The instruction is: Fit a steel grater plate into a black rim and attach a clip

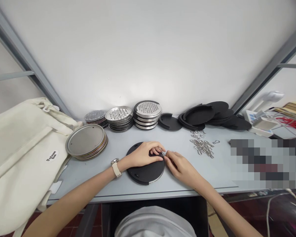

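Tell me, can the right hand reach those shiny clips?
Probably yes: nothing seems to stand between the right hand and the metal clips, though it's busy beside the black disc.

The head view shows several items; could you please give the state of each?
Black disc: lying flat, left hand over it, right hand at its edge.
Metal clips: loosely scattered.
Plain metal plates: stacked.
Perforated metal discs: in three stacks.
Spare black discs: mostly overlapping.
Watch: strapped on.
Cream bag: cannot tell whether closed.

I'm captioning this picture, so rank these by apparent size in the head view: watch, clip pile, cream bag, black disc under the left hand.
1. Cream bag, cut off by the frame
2. Black disc, partly covered
3. Clip pile
4. Watch
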Tool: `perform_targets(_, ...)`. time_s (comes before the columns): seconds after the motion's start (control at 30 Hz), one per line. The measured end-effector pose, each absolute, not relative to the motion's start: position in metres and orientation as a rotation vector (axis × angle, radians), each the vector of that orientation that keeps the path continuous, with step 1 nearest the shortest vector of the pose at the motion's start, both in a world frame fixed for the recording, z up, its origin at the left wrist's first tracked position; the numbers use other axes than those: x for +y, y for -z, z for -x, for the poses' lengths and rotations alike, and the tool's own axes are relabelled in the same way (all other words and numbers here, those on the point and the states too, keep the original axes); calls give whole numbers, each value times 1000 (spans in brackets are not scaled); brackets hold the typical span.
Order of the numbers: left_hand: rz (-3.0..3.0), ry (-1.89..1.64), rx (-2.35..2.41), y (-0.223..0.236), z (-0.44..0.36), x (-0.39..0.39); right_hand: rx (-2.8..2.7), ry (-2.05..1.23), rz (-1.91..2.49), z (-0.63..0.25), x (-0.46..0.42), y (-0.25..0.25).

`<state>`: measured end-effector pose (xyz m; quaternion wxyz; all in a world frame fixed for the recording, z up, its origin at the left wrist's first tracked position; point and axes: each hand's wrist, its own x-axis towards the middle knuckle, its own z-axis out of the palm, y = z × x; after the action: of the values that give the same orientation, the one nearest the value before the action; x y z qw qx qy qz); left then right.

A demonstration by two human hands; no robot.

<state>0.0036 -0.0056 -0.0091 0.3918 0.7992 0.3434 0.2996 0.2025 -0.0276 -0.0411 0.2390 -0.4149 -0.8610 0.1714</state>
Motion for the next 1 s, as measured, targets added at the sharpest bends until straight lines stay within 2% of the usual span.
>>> perform_targets(1.0,-2024,-718,814,10,-3,-4,-2392,-433,1155,-202,-29,41)
